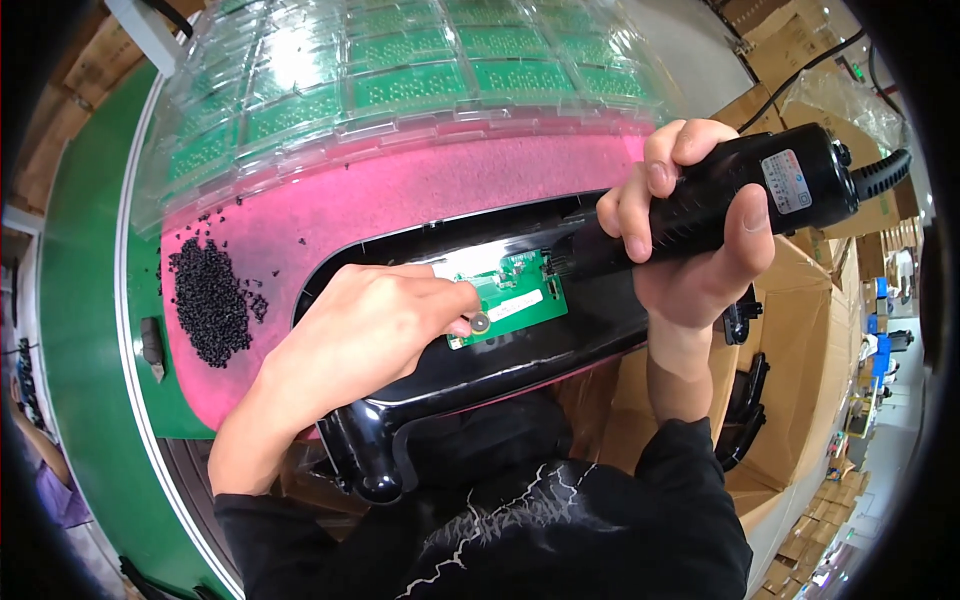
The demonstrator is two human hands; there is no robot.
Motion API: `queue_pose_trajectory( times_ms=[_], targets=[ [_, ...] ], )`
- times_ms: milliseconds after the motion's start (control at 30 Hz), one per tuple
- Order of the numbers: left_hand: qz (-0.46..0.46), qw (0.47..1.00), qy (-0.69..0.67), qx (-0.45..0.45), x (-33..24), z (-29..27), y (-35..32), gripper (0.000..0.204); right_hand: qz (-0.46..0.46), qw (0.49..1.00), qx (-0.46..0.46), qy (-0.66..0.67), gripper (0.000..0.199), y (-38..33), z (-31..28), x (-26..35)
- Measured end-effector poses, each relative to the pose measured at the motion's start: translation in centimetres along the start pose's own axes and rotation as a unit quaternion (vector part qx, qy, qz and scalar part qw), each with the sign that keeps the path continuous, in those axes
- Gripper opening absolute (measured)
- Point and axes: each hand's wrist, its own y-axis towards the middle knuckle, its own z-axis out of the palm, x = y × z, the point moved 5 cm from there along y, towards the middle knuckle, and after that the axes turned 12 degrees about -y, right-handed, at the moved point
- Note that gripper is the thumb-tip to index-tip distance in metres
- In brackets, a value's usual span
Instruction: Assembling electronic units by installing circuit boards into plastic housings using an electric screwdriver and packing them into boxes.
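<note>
A green circuit board [525,308] with a white label strip lies inside a long, glossy black plastic housing [570,345]. My left hand [375,325] reaches over the housing from the left. Its thumb and index finger are pinched together at the board's left end, beside a small round metallic part [480,322]; whatever they may hold is hidden. My right hand [690,215] is wrapped around a black electric screwdriver [735,205], held nearly level with the thumb lifted. The screwdriver's front end points left, over the board's right edge, and its tip is hard to make out.
A pile of small black screws [210,305] sits on the pink mat [420,180] at left. Clear plastic trays of green boards [400,60] cover the far side. A cardboard box [800,370] with black parts stands at right; the screwdriver's cable [885,172] runs off there.
</note>
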Motion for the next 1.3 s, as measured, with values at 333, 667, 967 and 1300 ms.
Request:
queue_pose_trajectory(
  times_ms=[333, 667, 967, 1300],
  targets=[
    [-0.054, 0.998, -0.026, -0.003, 0.0, -0.3, -0.3, 0.021, -0.008, 0.988, 0.082, -0.128, 0.065, 0.4, 2.5, 0.2],
    [-0.033, 0.996, -0.071, -0.048, 0.0, 0.1, 0.0, 0.009, -0.033, 0.983, 0.067, 0.167, 0.055, -0.3, 1.8, 1.9],
    [-0.030, 0.931, -0.331, -0.153, -0.6, -1.5, -0.2, 0.003, -0.112, 0.958, 0.055, 0.258, 0.042, -0.8, 3.2, 5.0],
    [0.008, 0.946, -0.277, -0.168, -0.5, -1.9, -0.2, 0.008, -0.228, 0.954, 0.006, 0.193, 0.041, -1.2, 2.6, 7.2]
  ],
)
